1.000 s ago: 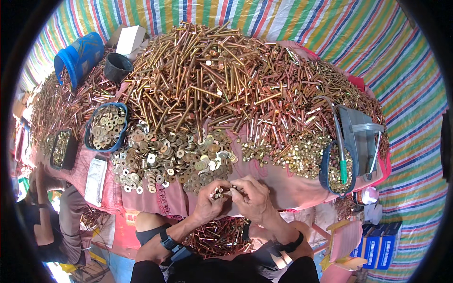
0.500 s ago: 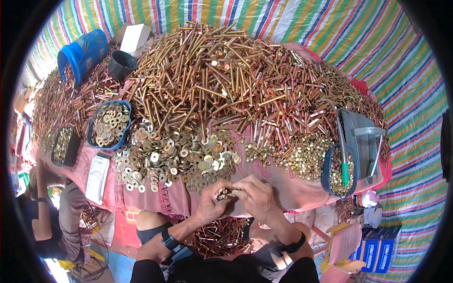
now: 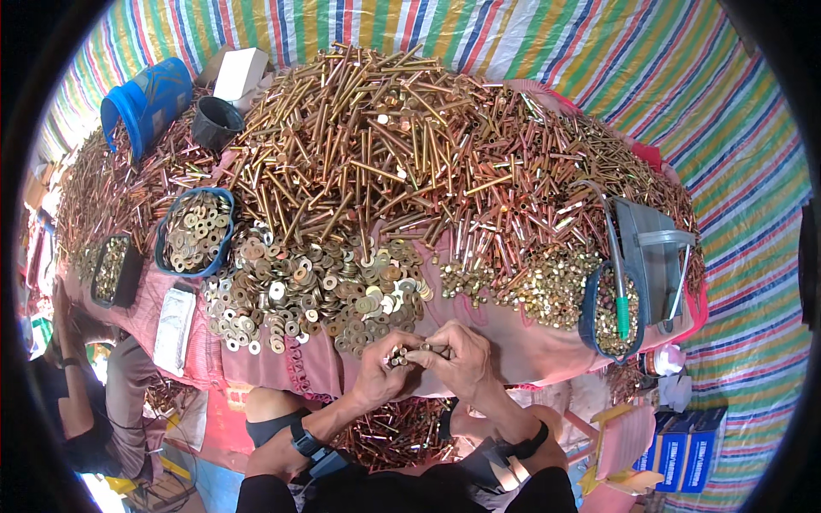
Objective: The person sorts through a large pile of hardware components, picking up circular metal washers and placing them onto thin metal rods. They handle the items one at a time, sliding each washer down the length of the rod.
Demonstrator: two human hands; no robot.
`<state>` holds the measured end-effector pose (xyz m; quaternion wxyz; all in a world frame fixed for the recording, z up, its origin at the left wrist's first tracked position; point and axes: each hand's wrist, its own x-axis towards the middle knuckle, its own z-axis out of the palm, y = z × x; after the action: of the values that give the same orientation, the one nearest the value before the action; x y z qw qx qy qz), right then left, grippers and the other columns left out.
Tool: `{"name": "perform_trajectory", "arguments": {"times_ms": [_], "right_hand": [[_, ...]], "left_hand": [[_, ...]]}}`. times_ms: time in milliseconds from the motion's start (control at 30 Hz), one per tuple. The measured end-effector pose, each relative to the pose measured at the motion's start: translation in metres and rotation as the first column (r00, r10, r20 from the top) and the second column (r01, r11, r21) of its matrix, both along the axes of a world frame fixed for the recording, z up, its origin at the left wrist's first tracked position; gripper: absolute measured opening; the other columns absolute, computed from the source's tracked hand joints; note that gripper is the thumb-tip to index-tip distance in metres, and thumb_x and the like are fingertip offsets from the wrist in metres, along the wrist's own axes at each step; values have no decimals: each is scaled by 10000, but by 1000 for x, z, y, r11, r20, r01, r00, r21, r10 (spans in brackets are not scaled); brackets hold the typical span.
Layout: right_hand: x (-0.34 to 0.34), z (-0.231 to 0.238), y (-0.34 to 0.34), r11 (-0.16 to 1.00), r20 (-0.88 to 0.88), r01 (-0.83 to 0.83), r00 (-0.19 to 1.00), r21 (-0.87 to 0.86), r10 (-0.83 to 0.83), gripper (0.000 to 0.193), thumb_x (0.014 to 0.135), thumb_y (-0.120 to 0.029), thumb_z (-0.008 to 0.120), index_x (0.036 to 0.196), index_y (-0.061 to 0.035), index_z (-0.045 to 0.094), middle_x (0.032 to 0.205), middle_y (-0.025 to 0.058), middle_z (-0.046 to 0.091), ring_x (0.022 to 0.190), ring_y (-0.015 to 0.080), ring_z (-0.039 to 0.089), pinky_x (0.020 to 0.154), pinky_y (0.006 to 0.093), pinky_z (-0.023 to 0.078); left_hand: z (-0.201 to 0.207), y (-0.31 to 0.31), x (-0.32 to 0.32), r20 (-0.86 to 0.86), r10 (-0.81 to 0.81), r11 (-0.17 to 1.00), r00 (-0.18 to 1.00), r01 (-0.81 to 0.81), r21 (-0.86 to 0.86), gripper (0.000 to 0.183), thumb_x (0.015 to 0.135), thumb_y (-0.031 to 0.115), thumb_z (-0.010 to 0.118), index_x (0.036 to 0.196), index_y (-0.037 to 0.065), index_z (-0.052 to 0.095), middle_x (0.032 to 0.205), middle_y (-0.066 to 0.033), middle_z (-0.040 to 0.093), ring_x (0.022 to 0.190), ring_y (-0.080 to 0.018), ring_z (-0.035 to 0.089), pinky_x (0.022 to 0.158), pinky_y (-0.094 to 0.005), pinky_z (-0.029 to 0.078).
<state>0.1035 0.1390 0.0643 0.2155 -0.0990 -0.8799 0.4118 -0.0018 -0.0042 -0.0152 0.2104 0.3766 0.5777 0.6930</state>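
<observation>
My left hand [image 3: 379, 369] is closed round a small bundle of brass-coloured bolts [image 3: 398, 357], their ends pointing up out of the fist. Close against it, my right hand [image 3: 466, 361] pinches a small metal piece [image 3: 438, 349] beside the bundle; fingers partly cover it, so its exact kind is hard to make out. Both hands are at the near edge of the pink cloth [image 3: 534, 350]. Just beyond them lies a spread of flat washers [image 3: 325, 286], and farther right, a heap of small nuts [image 3: 552, 286].
A big mound of long bolts [image 3: 376, 154] fills the far side. A blue tub of washers [image 3: 198, 229] stands left, a blue tub of nuts [image 3: 612, 312] right beside a grey dustpan-like scoop [image 3: 641, 231]. A blue bucket [image 3: 147, 103] lies tipped. Another person's arm [image 3: 68, 359] shows at left.
My right hand has shifted slightly and its fingers have turned, so the metal piece shows more between them. My left hand keeps its grip on the bolts. The view has tilted a little.
</observation>
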Motion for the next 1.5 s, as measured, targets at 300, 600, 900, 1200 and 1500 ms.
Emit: {"name": "perform_trajectory", "arguments": {"times_ms": [300,600,900,1200,1500], "right_hand": [[-4,-3,13,993,-94,-118,988,18,119,341,827,-188,899,1055,-37,697,874,85,652,722,176,676,625,329,533],[1,0,11,994,-36,-85,996,-73,82,302,815,-205,911,991,-39,730,870,76,659,706,138,652,599,300,519],[4,12,10,991,41,-106,993,-81,110,306,843,-198,881,1017,-21,702,998,92,688,856,202,702,706,334,570],[2,5,19,987,7,-109,994,-115,111,228,914,-139,814,1080,-27,705,991,59,743,869,145,725,703,294,573],[-2,-15,53,783,592,53,686,-620,423,219,996,-173,745,1091,22,714,870,67,744,707,110,717,593,253,556]], "left_hand": [[-3,0,0,39,-20,1000,999,20,11,274,868,-74,610,1129,-17,669,1058,-134,736,960,-193,703,852,-324,554],[-3,-2,-2,72,-63,998,995,62,6,299,840,-94,597,1126,-33,662,1103,-151,740,1025,-228,714,914,-345,561],[2,-2,-5,-84,-62,998,995,63,8,293,800,-110,598,1075,-45,673,1057,-171,739,994,-276,726,881,-357,561],[0,-2,-2,9,-31,999,999,31,11,313,817,-99,639,1116,-29,698,1027,-151,724,961,-263,707,873,-350,555],[18,-12,-6,-123,62,995,990,-71,-64,274,899,-46,716,1164,19,749,982,-119,703,940,-236,683,837,-339,543]]}}
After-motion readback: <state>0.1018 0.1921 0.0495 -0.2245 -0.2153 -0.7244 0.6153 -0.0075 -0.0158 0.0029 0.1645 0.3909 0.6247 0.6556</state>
